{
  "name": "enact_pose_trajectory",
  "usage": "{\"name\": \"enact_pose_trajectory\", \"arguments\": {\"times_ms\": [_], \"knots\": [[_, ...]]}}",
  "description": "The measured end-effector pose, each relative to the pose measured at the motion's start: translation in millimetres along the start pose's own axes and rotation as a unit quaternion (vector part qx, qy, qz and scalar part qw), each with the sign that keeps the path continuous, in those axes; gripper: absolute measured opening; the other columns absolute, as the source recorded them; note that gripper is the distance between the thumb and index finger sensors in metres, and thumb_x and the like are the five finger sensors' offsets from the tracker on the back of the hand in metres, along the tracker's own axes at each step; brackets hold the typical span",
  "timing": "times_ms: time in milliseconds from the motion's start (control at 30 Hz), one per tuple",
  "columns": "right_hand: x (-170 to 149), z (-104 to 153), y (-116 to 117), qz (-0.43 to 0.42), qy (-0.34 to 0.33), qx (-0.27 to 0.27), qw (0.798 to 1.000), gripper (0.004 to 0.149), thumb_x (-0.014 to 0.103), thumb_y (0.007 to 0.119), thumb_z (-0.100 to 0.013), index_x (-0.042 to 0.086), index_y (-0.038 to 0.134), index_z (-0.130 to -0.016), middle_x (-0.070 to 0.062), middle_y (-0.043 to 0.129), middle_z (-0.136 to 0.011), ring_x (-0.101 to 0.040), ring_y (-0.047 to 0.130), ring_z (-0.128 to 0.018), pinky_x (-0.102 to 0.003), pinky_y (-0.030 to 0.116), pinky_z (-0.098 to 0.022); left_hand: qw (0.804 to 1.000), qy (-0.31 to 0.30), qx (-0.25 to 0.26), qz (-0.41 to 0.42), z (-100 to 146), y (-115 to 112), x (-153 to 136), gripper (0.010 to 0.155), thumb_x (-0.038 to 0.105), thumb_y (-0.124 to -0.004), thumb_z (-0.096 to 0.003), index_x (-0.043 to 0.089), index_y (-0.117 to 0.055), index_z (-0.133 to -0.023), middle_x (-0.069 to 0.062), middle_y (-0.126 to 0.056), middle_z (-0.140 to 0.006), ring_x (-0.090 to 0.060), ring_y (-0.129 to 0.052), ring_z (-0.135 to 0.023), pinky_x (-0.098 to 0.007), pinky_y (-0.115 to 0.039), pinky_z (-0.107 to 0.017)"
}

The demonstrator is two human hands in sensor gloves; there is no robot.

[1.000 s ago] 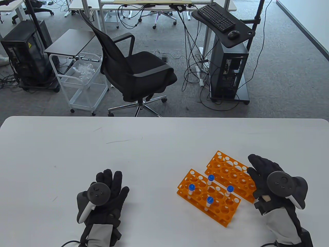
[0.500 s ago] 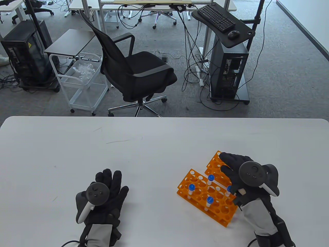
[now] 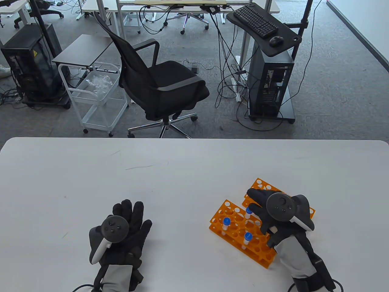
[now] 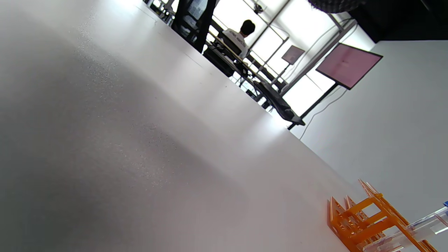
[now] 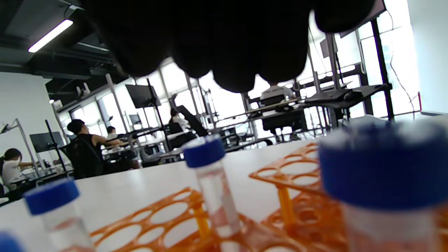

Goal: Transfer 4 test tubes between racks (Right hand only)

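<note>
Table view: two orange racks sit side by side near the table's (image 3: 91, 170) front right corner. The near rack (image 3: 234, 235) holds clear test tubes with blue caps (image 3: 226, 220); three show, standing upright. The far rack (image 3: 258, 184) is partly covered by the right hand (image 3: 267, 210), fingers spread over both racks, gripping nothing. The left hand (image 3: 121, 228) rests flat, fingers apart, toward the front edge, well apart from the racks. No readable writing.

Left wrist view: an orange rack end (image 4: 364, 217) stands on the white surface.

Right wrist view: dark fingertips (image 5: 231, 73) hang above the blue-capped tubes (image 5: 204, 152).
</note>
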State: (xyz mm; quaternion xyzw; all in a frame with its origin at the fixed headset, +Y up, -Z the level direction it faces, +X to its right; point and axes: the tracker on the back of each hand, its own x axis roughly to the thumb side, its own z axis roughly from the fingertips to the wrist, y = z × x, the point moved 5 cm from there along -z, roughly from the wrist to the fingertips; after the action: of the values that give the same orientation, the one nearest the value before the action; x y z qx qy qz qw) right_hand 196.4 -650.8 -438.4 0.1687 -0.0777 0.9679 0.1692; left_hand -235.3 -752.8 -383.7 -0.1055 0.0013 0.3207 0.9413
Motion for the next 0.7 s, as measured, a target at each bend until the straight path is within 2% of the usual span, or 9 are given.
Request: {"name": "enact_pose_trajectory", "arguments": {"times_ms": [333, 700], "knots": [[-0.6, -5.6, 25.1, 0.018, 0.006, 0.048, 0.999, 0.054, 0.034, 0.081, -0.047, 0.014, 0.075, -0.097, -0.019, 0.084, -0.096, -0.046, 0.077, -0.085, -0.068, 0.055, -0.064, 1.0, 0.001, -0.004, 0.001, -0.4, -0.8, -0.3, 0.068, 0.066, -0.047, -0.0569, 0.053, -0.009, -0.111, 0.02, 0.014, -0.114, -0.006, 0.027, -0.101, -0.039, 0.019, -0.073], [1.5, -8.0, 37.5, 0.032, 0.003, 0.06, 0.998, 0.05, 0.032, 0.081, -0.047, 0.014, 0.079, -0.094, -0.018, 0.088, -0.092, -0.045, 0.081, -0.082, -0.067, 0.056, -0.063, 1.0, -0.002, -0.006, -0.001, -0.9, -1.5, 0.3, 0.068, 0.066, -0.047, -0.0569, 0.053, -0.009, -0.111, 0.02, 0.014, -0.114, -0.006, 0.027, -0.101, -0.039, 0.019, -0.074]]}}
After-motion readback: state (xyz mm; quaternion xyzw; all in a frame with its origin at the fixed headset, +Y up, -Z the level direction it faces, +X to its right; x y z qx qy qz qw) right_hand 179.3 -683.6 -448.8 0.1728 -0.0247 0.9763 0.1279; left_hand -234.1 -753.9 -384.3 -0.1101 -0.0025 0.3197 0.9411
